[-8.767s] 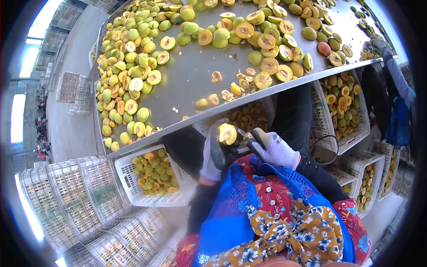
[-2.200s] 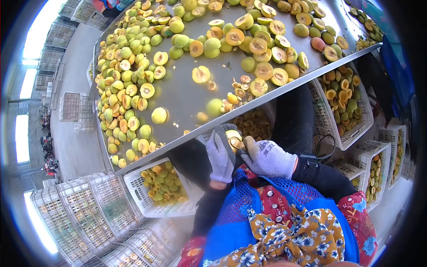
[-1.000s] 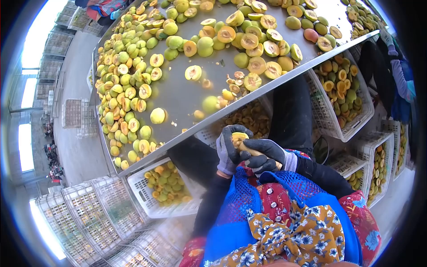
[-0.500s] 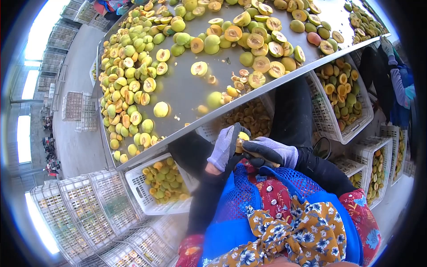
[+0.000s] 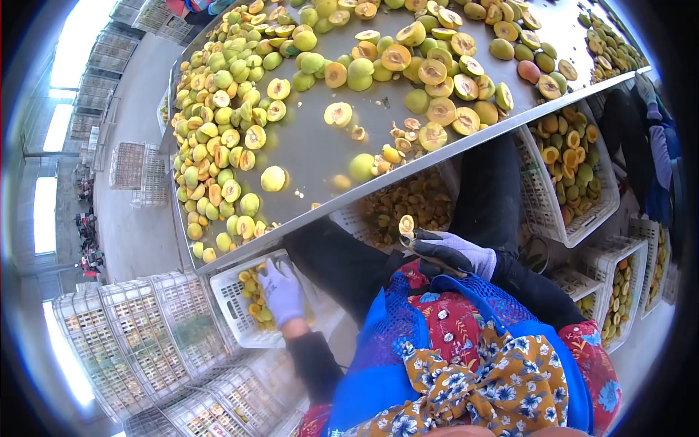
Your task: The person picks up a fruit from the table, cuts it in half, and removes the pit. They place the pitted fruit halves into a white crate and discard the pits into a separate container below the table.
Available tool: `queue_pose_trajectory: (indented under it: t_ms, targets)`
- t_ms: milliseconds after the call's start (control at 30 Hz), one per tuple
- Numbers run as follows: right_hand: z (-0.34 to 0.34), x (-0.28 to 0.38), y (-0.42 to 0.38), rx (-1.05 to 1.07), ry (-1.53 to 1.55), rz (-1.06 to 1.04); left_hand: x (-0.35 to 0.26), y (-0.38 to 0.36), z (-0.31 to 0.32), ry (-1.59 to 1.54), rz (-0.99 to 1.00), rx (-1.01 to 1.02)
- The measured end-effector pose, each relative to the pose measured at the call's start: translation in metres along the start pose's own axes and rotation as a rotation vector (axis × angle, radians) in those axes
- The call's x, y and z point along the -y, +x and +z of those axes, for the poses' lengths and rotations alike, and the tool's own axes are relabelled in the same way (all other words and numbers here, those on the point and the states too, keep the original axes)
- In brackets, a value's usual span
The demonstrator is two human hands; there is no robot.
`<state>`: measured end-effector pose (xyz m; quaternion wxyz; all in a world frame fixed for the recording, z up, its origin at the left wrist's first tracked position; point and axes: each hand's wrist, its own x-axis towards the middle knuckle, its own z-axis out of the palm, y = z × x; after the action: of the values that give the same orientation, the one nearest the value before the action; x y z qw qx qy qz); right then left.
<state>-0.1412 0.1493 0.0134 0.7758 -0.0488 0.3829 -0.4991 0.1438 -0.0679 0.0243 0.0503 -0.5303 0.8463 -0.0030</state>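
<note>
My left hand (image 5: pixel 282 293), in a lilac glove, reaches down over a white crate (image 5: pixel 227 309) of yellow-green fruit halves (image 5: pixel 256 298). Its fingers look stretched out, with nothing visible in them; the fingertips are partly hidden. In front of my lap, my right hand (image 5: pixel 455 253), in a lilac glove with a dark palm, is closed around a small metal-tipped tool (image 5: pixel 408 242), mostly hidden by the fingers. At its tip sits an orange-brown piece of fruit pit (image 5: pixel 406 224). Below the table edge, between my knees, stands a container of scraps (image 5: pixel 408 200).
A metal table (image 5: pixel 313 131) bears many whole and halved stone fruits (image 5: pixel 226 109). Pit scraps (image 5: pixel 404 135) lie near its edge. To my right stands another full crate (image 5: pixel 542 182), with a co-worker's gloved hand (image 5: pixel 645 89) beyond. Stacked crates (image 5: pixel 138 328) stand at left.
My left hand has left my right hand and swung left, down to the crate. The fruit held between both hands is gone from there; an orange-brown piece now shows at the tool's tip.
</note>
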Motion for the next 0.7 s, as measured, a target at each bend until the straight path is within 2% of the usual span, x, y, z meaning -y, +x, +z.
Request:
queue_pose_trajectory:
  t_ms: [67,133,167,200,267,367,400,467,500,567,700]
  targets:
    - [-0.008,-0.003,0.008,0.015,0.044,0.071,-0.024,0.012,-0.026,-0.063,-0.198,-0.189]
    - [-0.010,0.000,0.012,0.173,-0.513,-0.441,-0.072,0.040,-0.042,-0.377,0.013,-0.251]
    - [-0.011,0.001,0.013,0.251,-0.791,-0.698,-0.099,0.056,-0.043,-0.397,0.105,-0.201]
    - [-0.014,0.000,0.012,0.220,-0.721,-0.506,-0.124,0.075,-0.040,-0.330,0.177,-0.142]
    - [-0.021,-0.005,0.011,0.134,-0.729,-0.436,-0.163,0.109,-0.028,-0.202,0.448,-0.011]
    - [-0.013,0.004,-0.005,-0.040,-0.564,-0.260,-0.174,0.158,0.013,-0.223,0.675,0.112]
    - [-0.007,0.009,-0.012,-0.101,-0.478,-0.187,-0.172,0.164,0.012,-0.301,0.678,0.190]
    - [0.000,0.014,-0.019,-0.176,-0.415,-0.208,-0.163,0.175,0.008,-0.451,0.669,0.347]
    - [0.002,0.016,-0.018,-0.208,-0.382,-0.217,-0.159,0.173,0.008,-0.578,0.598,0.395]
    - [0.000,0.020,-0.013,-0.245,-0.527,-0.321,-0.146,0.161,0.008,-0.825,0.442,0.489]
    - [0.000,0.024,-0.007,-0.286,-0.713,-0.482,-0.132,0.150,0.012,-0.665,0.566,0.233]
